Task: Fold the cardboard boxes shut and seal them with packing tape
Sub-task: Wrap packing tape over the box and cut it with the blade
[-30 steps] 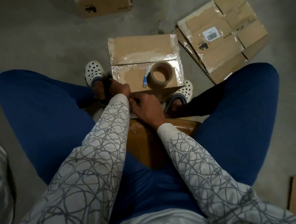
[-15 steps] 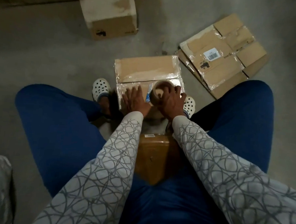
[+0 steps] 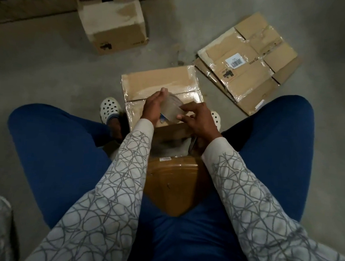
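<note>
Head view: taped box sits on the floor between the person's feet, top flaps closed under clear film. Both hands are together over its near half with the tape roll between them; roll is motion-blurred. Left hand lies flat against the roll's left side, fingers straight. Right hand pinches the right side, fingers curled. Flattened cartons lie just right of the box; second box stands well behind.

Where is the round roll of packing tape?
In the head view, at centre, the round packing tape roll is between the left hand and right hand, above the tape-sealed cardboard box.
</note>
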A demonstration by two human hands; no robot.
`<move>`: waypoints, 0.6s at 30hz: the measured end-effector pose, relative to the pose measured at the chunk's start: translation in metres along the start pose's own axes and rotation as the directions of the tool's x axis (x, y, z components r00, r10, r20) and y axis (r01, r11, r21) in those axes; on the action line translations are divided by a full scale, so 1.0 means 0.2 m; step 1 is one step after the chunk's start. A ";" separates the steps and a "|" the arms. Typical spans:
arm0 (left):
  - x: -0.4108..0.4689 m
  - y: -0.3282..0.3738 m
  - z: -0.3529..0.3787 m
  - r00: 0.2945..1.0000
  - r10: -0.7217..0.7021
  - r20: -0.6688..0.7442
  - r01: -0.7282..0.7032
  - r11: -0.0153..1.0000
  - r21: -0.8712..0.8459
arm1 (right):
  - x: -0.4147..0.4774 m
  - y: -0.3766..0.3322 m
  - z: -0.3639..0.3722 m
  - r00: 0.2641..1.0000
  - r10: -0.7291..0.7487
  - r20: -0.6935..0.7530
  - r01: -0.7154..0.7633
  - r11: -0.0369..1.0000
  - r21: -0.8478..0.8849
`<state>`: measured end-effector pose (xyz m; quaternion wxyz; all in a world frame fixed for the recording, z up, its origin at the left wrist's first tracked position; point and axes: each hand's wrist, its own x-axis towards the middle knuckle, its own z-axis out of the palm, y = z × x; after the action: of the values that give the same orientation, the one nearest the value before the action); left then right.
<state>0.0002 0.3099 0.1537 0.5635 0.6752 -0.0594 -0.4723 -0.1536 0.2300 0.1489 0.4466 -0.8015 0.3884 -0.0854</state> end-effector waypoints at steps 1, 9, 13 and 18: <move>0.00 -0.01 -0.01 1.000 0.004 0.015 -0.004 0.999 0.036 | -0.01 -0.01 0.00 1.000 0.003 0.002 -0.003 1.000 0.007; -0.15 -0.06 0.08 0.927 0.353 0.126 -0.358 0.739 0.571 | -0.08 -0.09 0.03 0.981 0.138 -0.135 -0.113 0.978 0.175; -0.20 -0.07 0.05 0.937 0.350 0.010 -0.307 0.805 0.508 | -0.11 -0.12 0.02 0.989 0.109 -0.097 -0.097 0.987 0.126; -0.24 -0.08 -0.02 0.970 0.242 -0.014 -0.205 0.848 0.490 | -0.17 -0.16 0.01 0.995 0.080 -0.065 -0.078 0.996 0.039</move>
<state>-0.0304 0.3482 0.1676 0.4294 0.8003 -0.2328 -0.3479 -0.1576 0.2647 0.1789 0.4510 -0.7739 0.4329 -0.1015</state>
